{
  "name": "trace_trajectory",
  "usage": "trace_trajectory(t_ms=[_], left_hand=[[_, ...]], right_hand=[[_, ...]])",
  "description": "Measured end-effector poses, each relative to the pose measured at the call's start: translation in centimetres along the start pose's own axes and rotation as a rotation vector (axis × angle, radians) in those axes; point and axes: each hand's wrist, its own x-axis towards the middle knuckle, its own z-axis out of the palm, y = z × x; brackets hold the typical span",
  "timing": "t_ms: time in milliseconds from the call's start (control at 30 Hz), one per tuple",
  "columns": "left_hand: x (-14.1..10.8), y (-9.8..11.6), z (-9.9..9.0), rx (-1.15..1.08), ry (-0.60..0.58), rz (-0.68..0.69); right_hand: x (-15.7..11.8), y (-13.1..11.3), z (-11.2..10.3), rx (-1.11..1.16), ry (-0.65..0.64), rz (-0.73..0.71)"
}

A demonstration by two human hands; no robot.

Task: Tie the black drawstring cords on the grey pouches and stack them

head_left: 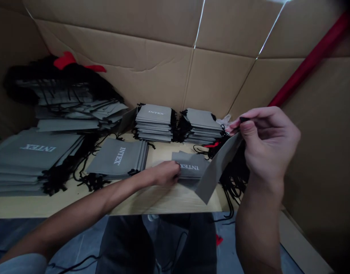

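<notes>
My right hand [268, 142] is raised on the right, thumb and fingers pinching a flat grey pouch [219, 169] at its top, where a bit of black cord shows. The pouch hangs tilted down to the left. Over the table, my left hand [167, 173] is closed at the left edge of a small pile of grey pouches [193, 165] with white INTEX lettering. Its fingertips are hidden, so what they grip cannot be made out. Under my right hand lies a bundle of black cords [234, 175] that spills over the table's front edge.
Two neat pouch stacks [155, 118] [200, 123] stand at the back by a cardboard wall [152, 57]. Further stacks lie left [118, 156] [35, 152], with a heaped pile [69, 110] behind. A red pole [309, 62] slants at the right. The pale tabletop [152, 201] ends above my legs.
</notes>
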Motion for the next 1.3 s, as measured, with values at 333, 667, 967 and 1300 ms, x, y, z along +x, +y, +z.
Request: trace_trajectory(t_ms=[333,667,967,1300], left_hand=[[-2.9,5.0,-14.6,-0.099,0.875,-0.152],[-5.8,6.3,-16.2,0.081,1.304,-0.153],[-6.2,7.5,-14.8,-0.117,1.135,-0.165],[-8.0,6.3,-17.5,-0.046,0.954,-0.067]], right_hand=[[2.2,-4.3,5.2,-0.378,-0.367,-0.096],[3.3,-2.1,9.7,-0.604,-0.466,-0.182],[0.9,-2.2,13.3,-0.636,-0.517,-0.208],[2.3,-3.4,10.2,-0.291,-0.473,-0.094]])
